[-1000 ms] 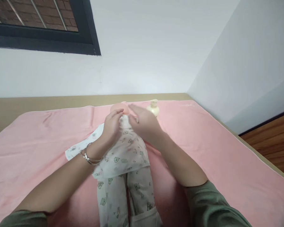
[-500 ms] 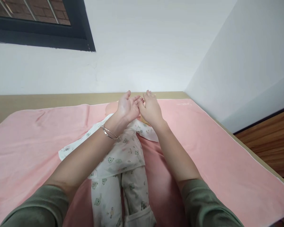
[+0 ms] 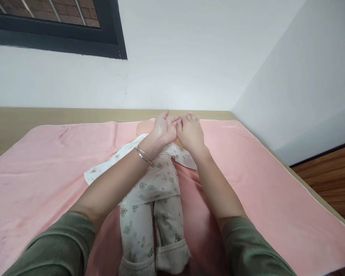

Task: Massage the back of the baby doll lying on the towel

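My left hand (image 3: 165,128) is palm up, fingers stretched out toward the right, with nothing lying on the palm. Against its fingertips rests my right hand (image 3: 191,132), back upward, fingers extended and slightly bent. Both are raised over the upper end of a doll dressed in a white printed top (image 3: 152,188) and matching trousers (image 3: 138,234) with turned-up cuffs. A rounded peach-coloured part (image 3: 145,127), perhaps the head, shows beside my left wrist. The hands hide most of that end. A small orange-tan patch peeks out below them.
A pink cloth (image 3: 247,184) lies under the doll on a wood-toned surface (image 3: 11,119). White walls (image 3: 175,76) meet at a corner on the right. Dark window framing (image 3: 115,34) is at upper left, and brown wood panelling (image 3: 330,176) at right.
The view has shifted, so the doll and window sit farther right. My right hand has come closer over the left fingertips, its fingers a little more bent.
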A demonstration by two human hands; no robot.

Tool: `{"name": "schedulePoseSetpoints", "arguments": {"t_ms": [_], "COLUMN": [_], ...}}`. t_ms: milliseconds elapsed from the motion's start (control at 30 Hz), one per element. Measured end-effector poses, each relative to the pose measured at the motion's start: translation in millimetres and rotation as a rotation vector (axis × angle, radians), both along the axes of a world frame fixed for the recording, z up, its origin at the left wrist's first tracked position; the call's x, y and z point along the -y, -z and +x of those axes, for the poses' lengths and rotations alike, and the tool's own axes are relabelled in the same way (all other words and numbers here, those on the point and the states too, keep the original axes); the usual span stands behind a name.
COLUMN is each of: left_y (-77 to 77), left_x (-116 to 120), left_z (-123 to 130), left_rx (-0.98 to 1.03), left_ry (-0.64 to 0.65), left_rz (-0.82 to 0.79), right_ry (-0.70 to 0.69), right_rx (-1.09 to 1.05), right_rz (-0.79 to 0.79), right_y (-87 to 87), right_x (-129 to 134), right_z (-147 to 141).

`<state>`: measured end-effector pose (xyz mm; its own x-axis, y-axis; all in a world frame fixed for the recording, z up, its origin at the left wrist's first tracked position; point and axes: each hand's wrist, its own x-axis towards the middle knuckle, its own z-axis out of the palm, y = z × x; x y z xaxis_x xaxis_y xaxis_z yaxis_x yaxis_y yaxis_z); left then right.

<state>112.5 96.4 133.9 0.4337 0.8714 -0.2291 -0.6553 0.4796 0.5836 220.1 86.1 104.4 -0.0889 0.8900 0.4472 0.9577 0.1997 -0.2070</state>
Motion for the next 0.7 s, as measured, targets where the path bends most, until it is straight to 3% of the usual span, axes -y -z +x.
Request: {"name": "schedulePoseSetpoints", "arguments": {"t_ms": [267, 433, 567, 700], "left_y": [7.9, 10.9, 2.0, 6.9], "left_x": [3, 26, 56, 77], "left_z": [-12, -28, -48, -66], "left_rx": [0.041, 0.005, -0.059, -0.347], "left_ry": [0.004, 0.016, 0.088, -0.089], "left_rz": [-0.024, 0.017, 0.193, 0.312], "right_ry": [0.005, 0.034, -0.088, -0.339], "right_rx": [0.062, 0.024, -0.081, -0.040], "right_rz": [0.008, -0.023, 0.031, 0.116], "right_y": [-1.0, -3.9, -7.5, -7.2], "right_x": [4, 13, 47, 102], "right_z": [-3, -10, -39, -76]}}
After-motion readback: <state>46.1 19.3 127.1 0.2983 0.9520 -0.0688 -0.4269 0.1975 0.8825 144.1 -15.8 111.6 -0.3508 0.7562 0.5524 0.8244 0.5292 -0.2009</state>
